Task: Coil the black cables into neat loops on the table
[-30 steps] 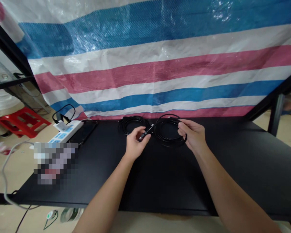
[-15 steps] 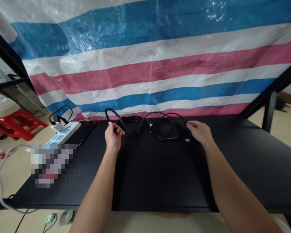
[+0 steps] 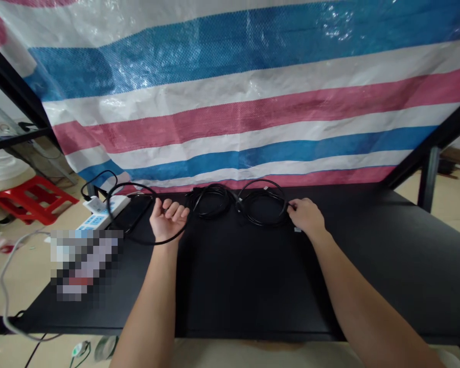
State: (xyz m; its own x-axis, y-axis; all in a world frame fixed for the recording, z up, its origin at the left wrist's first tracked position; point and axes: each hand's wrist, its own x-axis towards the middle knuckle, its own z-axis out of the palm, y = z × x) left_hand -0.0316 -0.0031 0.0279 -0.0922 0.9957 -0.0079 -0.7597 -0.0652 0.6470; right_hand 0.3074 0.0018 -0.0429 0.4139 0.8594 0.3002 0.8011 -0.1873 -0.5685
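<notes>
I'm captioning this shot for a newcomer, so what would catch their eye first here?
The big blue, pink and white striped tarp fills the background behind a black table. On the table's far side, coils of black cable lie between the open left hand and the right hand. Down at the far left, a red plastic stool stands out on the floor.

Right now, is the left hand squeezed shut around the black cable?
No, the left hand is open with its fingers spread, and a loop of black cable curves past its wrist.
</notes>
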